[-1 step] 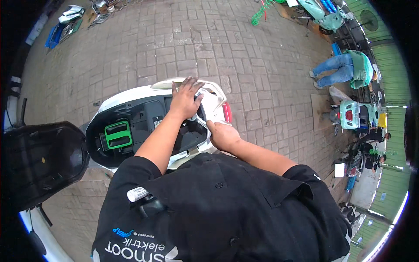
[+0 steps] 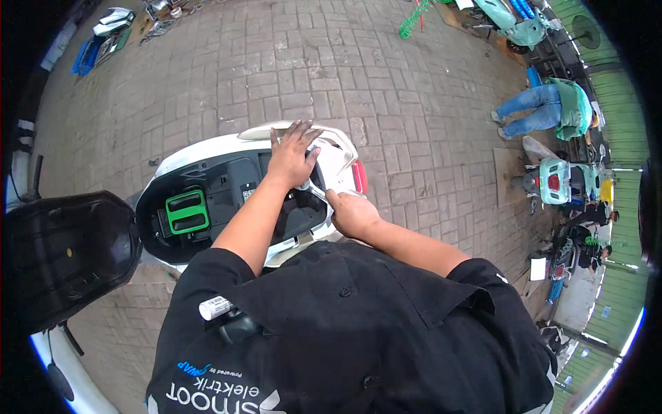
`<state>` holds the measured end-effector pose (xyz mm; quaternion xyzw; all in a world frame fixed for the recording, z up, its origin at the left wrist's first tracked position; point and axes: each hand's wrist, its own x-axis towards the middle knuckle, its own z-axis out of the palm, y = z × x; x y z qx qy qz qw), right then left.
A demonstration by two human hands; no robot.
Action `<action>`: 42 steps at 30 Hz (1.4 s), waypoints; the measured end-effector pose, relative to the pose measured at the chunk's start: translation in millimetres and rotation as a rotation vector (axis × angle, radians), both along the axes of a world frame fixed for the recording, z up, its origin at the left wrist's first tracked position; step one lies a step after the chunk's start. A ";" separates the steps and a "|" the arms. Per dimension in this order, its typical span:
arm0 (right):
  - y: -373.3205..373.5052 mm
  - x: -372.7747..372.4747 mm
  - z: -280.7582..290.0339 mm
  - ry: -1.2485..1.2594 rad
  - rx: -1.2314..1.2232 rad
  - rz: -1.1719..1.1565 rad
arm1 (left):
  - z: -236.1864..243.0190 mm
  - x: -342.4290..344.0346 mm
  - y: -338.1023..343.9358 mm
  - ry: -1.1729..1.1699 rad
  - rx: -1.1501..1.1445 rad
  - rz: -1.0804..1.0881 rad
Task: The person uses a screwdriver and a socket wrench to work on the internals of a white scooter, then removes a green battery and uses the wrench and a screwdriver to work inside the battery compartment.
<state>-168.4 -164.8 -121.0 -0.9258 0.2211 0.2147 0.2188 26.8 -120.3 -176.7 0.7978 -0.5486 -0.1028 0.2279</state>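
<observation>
A white scooter stands before me with its black seat flipped open to the left. My left hand lies with fingers spread over the scooter's rear edge and the cream grab rail. My right hand is closed round the end of a silver wrench. The wrench's far end reaches beneath my left palm, where what it meets is hidden. Right of both hands is the red tail light. The open black storage well holds a green-handled block, left of my forearm.
Grey paving surrounds the scooter. On the right, a person in jeans bends near a mint scooter; other people and scooters line the green wall. Blue crates and parts lie far left. A white vehicle part is lower left.
</observation>
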 end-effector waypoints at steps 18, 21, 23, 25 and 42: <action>-135.4 116.4 21.8 -0.385 -0.430 0.587 | -17.7 -11.1 28.0 0.207 -0.447 0.429; -122.2 88.4 17.9 -0.342 -0.412 0.504 | -12.2 -17.2 55.1 0.048 -0.251 0.255; -112.7 52.6 20.6 -0.244 -0.330 0.336 | -5.8 -24.0 70.8 0.006 -0.181 0.133; -94.2 16.7 27.1 -0.149 -0.290 0.341 | 1.8 -26.5 77.8 -0.079 0.019 -0.035; -117.2 31.1 22.8 -0.470 -0.471 0.164 | 62.3 -29.1 36.0 -0.203 0.351 0.095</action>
